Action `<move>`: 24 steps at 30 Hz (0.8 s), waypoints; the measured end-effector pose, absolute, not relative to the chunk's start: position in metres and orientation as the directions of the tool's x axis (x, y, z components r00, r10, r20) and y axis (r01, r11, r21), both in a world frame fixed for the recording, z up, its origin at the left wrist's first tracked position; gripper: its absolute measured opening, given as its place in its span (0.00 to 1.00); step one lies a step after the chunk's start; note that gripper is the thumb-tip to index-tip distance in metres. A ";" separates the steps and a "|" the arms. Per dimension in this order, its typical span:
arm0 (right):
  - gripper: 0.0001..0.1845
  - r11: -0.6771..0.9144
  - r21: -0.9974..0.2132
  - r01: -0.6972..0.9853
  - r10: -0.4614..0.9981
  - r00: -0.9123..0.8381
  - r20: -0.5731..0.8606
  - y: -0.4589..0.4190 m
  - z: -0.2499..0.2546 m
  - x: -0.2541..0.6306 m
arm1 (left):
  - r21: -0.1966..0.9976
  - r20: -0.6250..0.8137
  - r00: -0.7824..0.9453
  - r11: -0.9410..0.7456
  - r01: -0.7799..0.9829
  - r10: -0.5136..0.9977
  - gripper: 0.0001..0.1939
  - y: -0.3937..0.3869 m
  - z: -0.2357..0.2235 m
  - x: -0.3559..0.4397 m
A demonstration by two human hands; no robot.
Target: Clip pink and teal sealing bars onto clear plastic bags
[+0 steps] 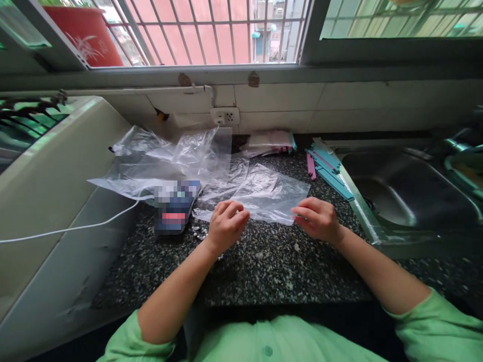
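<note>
A clear plastic bag lies spread on the speckled counter in front of me. My left hand is over its near edge, fingers curled together in a pinch on the plastic. At the bag's near right corner my right hand has thumb and fingers closed on the edge. The exact grip of the left fingertips is partly hidden by the hand itself. Small shiny bits lie beside my left wrist, too small to name.
A phone with a white cable lies left. More clear plastic bags are behind it. Blue and pink plastic strips lie beside the metal sink. A filled clear packet rests near the tiled wall.
</note>
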State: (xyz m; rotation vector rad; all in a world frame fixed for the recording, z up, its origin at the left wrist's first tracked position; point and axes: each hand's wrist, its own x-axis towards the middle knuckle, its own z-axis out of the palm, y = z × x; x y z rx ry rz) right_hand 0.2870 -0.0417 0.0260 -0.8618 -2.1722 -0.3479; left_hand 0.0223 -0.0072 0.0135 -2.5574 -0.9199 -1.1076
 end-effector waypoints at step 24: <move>0.09 0.662 0.212 0.719 0.471 -0.619 0.628 -0.052 0.024 0.269 | -0.134 0.697 0.617 -0.779 0.613 0.365 0.03 -0.018 0.007 0.040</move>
